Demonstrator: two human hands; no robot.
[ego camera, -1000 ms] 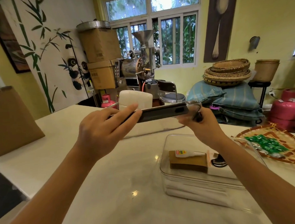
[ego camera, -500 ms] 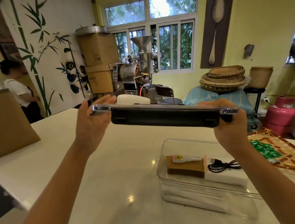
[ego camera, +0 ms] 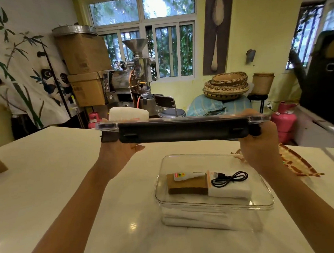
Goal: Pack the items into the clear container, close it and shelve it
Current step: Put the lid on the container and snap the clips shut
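Observation:
A clear container [ego camera: 213, 205] stands open on the white table [ego camera: 49, 179]. Inside lie a brown block [ego camera: 186, 186], a small white glue bottle [ego camera: 183, 176], a white block [ego camera: 230, 191] and a coiled black cable [ego camera: 229, 178]. Above and behind it I hold the lid [ego camera: 181, 130], clear-edged with a dark frame, level and edge-on to me. My left hand [ego camera: 117, 151] grips its left end and my right hand [ego camera: 259, 145] grips its right end.
A woven mat [ego camera: 296, 162] lies on the table right of the container. A white box [ego camera: 128, 112] sits at the table's far edge. Behind stand a coffee roaster [ego camera: 131, 80], cardboard boxes [ego camera: 83, 68], stacked baskets [ego camera: 225, 85] and pink gas cylinders [ego camera: 281, 121].
The lid swung from slanted to level and square in front of me. Both hands spread to its two ends. My view shifted, centring the container below the lid.

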